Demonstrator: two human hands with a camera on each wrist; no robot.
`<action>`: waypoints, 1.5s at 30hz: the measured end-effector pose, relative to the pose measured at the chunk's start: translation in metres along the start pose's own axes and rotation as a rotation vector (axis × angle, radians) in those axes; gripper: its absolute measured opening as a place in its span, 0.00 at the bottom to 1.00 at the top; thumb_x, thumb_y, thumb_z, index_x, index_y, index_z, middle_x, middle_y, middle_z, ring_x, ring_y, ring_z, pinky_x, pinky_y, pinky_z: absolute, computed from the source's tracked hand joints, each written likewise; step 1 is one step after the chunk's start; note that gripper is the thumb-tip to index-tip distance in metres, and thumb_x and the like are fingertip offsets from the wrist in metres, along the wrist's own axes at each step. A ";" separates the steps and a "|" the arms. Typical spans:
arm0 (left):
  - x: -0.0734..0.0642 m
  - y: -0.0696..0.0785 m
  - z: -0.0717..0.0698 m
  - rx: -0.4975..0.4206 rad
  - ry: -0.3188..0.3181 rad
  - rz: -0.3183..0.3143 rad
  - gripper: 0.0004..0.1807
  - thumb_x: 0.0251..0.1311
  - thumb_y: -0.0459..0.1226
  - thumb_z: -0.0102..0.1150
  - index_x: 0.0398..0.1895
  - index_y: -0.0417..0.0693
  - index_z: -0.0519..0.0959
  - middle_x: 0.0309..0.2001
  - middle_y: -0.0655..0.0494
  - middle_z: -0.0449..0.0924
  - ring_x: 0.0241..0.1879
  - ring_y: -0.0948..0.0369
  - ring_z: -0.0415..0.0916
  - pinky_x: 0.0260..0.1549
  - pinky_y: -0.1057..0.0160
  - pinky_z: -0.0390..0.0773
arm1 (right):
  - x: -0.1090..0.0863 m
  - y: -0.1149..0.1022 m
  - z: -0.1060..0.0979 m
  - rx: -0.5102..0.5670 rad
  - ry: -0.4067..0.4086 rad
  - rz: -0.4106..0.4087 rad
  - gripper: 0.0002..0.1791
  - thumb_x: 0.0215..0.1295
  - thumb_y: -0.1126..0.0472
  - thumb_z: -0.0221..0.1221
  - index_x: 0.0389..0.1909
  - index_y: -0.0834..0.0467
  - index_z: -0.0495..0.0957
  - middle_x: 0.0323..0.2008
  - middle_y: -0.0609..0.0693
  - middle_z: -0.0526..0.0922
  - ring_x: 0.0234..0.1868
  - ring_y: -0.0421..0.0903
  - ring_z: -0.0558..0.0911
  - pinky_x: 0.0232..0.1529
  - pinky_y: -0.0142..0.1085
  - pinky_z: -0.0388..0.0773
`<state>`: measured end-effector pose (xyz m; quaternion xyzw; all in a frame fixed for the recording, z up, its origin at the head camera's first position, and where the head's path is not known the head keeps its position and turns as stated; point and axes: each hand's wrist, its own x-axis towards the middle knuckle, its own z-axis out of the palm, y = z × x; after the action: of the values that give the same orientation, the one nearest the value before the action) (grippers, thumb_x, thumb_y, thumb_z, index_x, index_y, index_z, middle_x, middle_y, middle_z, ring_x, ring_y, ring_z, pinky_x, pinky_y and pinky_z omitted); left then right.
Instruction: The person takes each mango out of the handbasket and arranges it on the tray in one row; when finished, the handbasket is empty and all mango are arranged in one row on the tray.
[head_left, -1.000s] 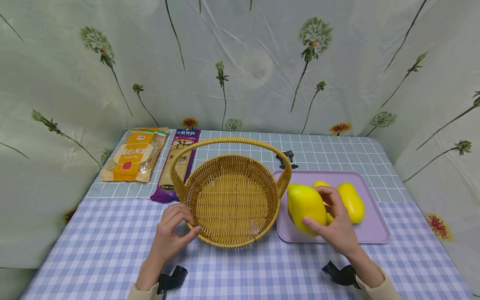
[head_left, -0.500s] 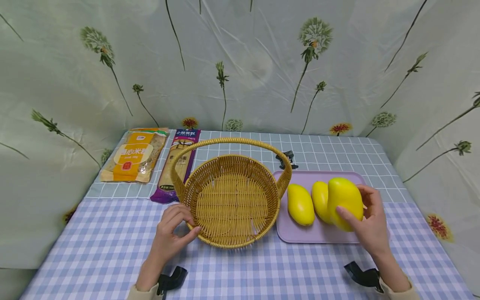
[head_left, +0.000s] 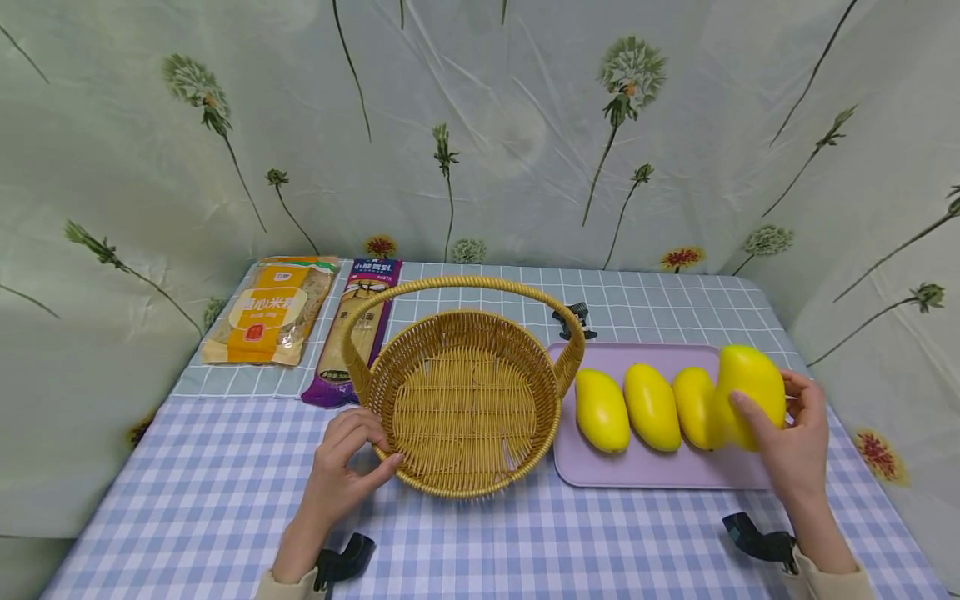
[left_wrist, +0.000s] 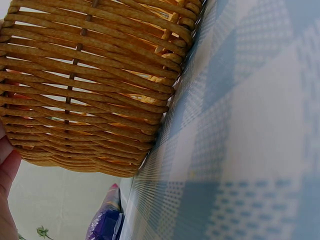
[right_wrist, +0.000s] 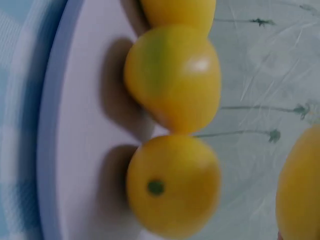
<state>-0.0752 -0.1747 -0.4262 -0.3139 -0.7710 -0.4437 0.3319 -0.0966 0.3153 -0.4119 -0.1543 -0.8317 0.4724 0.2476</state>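
A wicker basket with a tall arched handle stands mid-table in the head view. My left hand pinches its near left rim between thumb and fingers; the left wrist view shows the woven side close up. In my right hand is a yellow mango, gripped over the right end of a lilac tray. Three more mangoes lie in a row on that tray: a left one, a middle one and a right one, partly overlapped by the held mango.
Behind the basket's left side lie a purple pasta packet and an orange-and-clear food bag. A small black object sits behind the tray. A floral curtain hangs behind the checked tablecloth.
My right hand has carried the mango rightward across the tray, from above its left side to its right end, uncovering the other mangoes. The left hand and basket have stayed put.
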 end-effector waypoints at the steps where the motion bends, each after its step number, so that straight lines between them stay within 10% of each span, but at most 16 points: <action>1: 0.000 0.000 0.000 -0.001 -0.001 -0.001 0.18 0.59 0.46 0.63 0.21 0.43 0.74 0.31 0.52 0.76 0.36 0.51 0.71 0.53 0.63 0.64 | 0.002 0.004 -0.001 -0.002 0.008 0.006 0.28 0.59 0.59 0.64 0.60 0.51 0.66 0.45 0.39 0.66 0.40 0.37 0.64 0.37 0.26 0.62; 12: 0.000 0.001 0.000 0.001 -0.001 0.004 0.18 0.59 0.46 0.62 0.21 0.44 0.74 0.31 0.53 0.76 0.38 0.55 0.72 0.53 0.62 0.64 | 0.015 0.017 -0.007 -0.100 -0.003 0.218 0.34 0.61 0.50 0.61 0.66 0.54 0.62 0.50 0.44 0.65 0.40 0.33 0.60 0.39 0.32 0.58; 22: 0.000 0.000 0.000 -0.001 0.004 0.007 0.17 0.59 0.46 0.63 0.21 0.43 0.74 0.31 0.52 0.76 0.36 0.51 0.72 0.53 0.62 0.64 | 0.030 0.054 -0.012 -0.211 -0.067 0.188 0.39 0.62 0.44 0.59 0.68 0.60 0.59 0.54 0.55 0.65 0.39 0.42 0.63 0.34 0.28 0.61; 45: 0.000 -0.002 0.000 -0.014 0.009 0.029 0.17 0.59 0.45 0.63 0.21 0.43 0.73 0.29 0.49 0.75 0.34 0.48 0.71 0.51 0.61 0.63 | 0.027 0.042 -0.006 -0.368 -0.218 0.180 0.41 0.65 0.45 0.54 0.68 0.69 0.55 0.57 0.72 0.61 0.53 0.67 0.62 0.41 0.53 0.60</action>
<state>-0.0767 -0.1751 -0.4268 -0.3254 -0.7617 -0.4456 0.3397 -0.1141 0.3542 -0.4385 -0.2187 -0.9086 0.3466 0.0807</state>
